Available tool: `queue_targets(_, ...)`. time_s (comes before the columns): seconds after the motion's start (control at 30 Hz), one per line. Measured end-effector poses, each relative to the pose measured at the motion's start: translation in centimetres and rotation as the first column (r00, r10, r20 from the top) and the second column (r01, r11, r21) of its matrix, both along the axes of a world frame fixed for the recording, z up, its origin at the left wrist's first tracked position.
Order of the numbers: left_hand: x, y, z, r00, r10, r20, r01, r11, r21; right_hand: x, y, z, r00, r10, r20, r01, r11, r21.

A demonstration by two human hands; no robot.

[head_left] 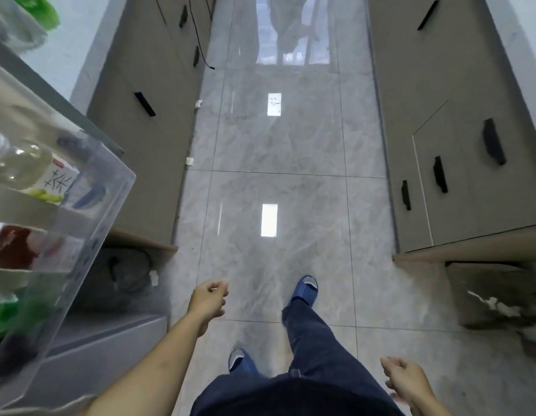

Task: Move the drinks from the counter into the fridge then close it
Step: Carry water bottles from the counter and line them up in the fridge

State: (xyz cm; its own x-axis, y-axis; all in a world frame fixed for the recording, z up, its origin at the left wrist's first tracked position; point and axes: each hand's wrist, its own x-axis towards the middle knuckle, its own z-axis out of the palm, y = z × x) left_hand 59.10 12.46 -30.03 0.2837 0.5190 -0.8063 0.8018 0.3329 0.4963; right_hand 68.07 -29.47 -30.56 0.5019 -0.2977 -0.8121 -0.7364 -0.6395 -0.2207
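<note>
The open fridge door (110,211) stands at the left, its clear shelves stacked one above another. A pale tea bottle (32,172) with a white label lies in the upper shelf. Below it sits a dark red drink (13,247), and lower still something green (2,307). My left hand (208,301) hangs loosely curled over the floor, to the right of the door and apart from it, holding nothing. My right hand (403,381) is low at the right with fingers apart and nothing in it. No counter top with drinks shows in this view.
A glossy grey tiled floor (275,175) runs ahead between two rows of beige cabinets (146,94) with black handles. A black cable (200,40) hangs at the left cabinets. Scraps of paper lie by the left base. My legs and blue slippers (304,289) are below.
</note>
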Motion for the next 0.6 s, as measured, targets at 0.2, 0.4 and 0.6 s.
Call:
queue_targets(0.2,3.5,2.9,0.4,0.987,0.128,-0.095,-0.122,0.990,0.070,14.8,5.2,-0.3,0.986,0.166,0.009,-0.167,0.984,0.061)
queue_targets(0.4,6.6,5.3,-0.5,0.945,0.288,-0.154,-0.279,0.957,0.076,29.0,15.2,0.3,0.943,0.312,0.116,-0.327,0.934,0.143)
queue_targets(0.6,11.1,9.4,-2.5,0.874,0.438,-0.211,-0.441,0.897,0.037,39.7,27.8,0.5,0.871,0.465,0.157,-0.488,0.854,0.178)
